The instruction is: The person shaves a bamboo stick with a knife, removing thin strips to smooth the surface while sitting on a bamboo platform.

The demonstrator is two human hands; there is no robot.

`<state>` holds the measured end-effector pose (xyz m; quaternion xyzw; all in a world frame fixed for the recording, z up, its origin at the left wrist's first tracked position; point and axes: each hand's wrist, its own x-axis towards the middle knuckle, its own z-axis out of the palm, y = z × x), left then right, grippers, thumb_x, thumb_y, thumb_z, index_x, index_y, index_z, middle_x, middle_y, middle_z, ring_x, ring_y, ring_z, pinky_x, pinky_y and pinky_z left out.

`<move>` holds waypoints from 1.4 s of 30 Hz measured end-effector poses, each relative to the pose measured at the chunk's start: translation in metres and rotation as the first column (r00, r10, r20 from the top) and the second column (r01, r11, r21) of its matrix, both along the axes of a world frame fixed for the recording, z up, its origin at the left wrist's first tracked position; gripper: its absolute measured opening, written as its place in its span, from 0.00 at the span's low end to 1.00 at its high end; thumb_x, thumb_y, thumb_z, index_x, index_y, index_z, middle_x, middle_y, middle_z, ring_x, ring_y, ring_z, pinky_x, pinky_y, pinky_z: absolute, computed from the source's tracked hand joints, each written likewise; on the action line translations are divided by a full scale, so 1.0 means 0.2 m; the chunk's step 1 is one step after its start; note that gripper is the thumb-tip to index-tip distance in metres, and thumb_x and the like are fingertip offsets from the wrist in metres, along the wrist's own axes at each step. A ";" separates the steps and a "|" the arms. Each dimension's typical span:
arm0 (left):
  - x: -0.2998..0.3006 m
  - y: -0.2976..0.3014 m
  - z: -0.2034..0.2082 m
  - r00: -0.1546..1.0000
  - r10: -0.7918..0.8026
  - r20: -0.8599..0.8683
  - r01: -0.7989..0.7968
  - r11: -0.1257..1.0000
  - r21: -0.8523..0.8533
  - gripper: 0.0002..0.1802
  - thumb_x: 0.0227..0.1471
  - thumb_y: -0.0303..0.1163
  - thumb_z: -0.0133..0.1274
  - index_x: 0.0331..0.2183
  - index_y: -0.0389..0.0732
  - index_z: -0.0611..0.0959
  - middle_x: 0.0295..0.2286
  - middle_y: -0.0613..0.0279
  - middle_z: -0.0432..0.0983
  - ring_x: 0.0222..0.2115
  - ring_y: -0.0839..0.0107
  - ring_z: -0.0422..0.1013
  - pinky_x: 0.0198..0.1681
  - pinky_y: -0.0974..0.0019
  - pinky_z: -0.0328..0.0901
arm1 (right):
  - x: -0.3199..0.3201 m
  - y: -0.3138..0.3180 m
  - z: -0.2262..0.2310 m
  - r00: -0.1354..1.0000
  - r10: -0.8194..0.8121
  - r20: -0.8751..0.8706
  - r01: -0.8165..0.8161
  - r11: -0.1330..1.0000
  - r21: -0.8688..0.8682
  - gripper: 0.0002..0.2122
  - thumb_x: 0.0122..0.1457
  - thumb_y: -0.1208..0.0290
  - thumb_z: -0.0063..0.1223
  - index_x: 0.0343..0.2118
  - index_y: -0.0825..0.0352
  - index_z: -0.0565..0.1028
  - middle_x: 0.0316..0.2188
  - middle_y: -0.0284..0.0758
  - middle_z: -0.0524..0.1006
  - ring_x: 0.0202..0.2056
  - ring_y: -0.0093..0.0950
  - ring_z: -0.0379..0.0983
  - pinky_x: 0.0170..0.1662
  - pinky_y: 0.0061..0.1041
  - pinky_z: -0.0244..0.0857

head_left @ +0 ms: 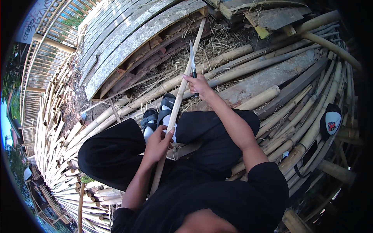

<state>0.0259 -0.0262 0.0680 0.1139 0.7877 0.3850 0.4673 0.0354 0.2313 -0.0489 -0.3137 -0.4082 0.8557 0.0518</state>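
A long, pale bamboo strip (179,97) runs from near my lap up and away between my knees, its far end by the wooden platform. My left hand (158,144) is closed around its near part. In my right hand (199,85) is a knife (192,62) with a dark handle and a bright blade pointing away from me. The blade lies along the right side of the strip, and my right fingers are at the strip too. Whether the edge bites into it, I cannot tell.
A weathered plank platform (128,42) stands ahead on the left. Bamboo poles (229,58) lie across the ground, with shavings (221,37) among them. More poles are stacked on both sides. A black-and-white cap (331,120) rests on the right-hand stack. My sandalled feet (165,110) are beneath the strip.
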 end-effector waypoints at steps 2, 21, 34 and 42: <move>0.01 0.04 0.00 1.000 -0.008 -0.003 0.008 1.000 0.003 0.21 0.58 0.38 0.51 0.44 0.30 0.71 0.21 0.61 0.73 0.17 0.74 0.71 0.21 0.71 0.66 | 0.01 0.00 -0.01 0.999 0.038 -0.026 -0.039 0.999 -0.031 0.13 0.57 0.66 0.57 0.21 0.58 0.64 0.09 0.18 0.56 0.08 0.12 0.52 0.13 0.16 0.45; 0.05 0.03 0.09 0.991 -0.018 -0.135 0.017 1.000 -0.007 0.15 0.57 0.34 0.50 0.39 0.31 0.75 0.16 0.54 0.71 0.13 0.67 0.70 0.17 0.64 0.62 | 0.15 -0.13 0.14 0.951 0.282 -0.130 -0.295 0.950 -0.098 0.12 0.63 0.69 0.47 0.23 0.60 0.63 0.11 0.19 0.57 0.11 0.10 0.51 0.15 0.14 0.46; 0.02 -0.16 -0.02 0.980 -0.082 -0.184 0.107 0.986 0.129 0.20 0.58 0.38 0.49 0.46 0.32 0.76 0.20 0.66 0.70 0.21 0.77 0.61 0.23 0.69 0.57 | 0.08 -0.24 0.04 0.974 0.206 -0.097 -0.223 0.948 -0.225 0.10 0.62 0.65 0.47 0.31 0.67 0.71 0.11 0.22 0.55 0.11 0.15 0.50 0.17 0.16 0.47; 0.06 -0.18 0.08 0.906 0.007 0.423 -0.070 0.989 0.133 0.25 0.64 0.46 0.35 0.48 0.33 0.71 0.17 0.69 0.64 0.13 0.83 0.63 0.16 0.78 0.59 | 0.07 -0.11 0.06 0.993 0.065 -0.094 -0.084 0.972 -0.219 0.17 0.56 0.64 0.43 0.40 0.74 0.73 0.11 0.24 0.58 0.11 0.16 0.51 0.17 0.17 0.50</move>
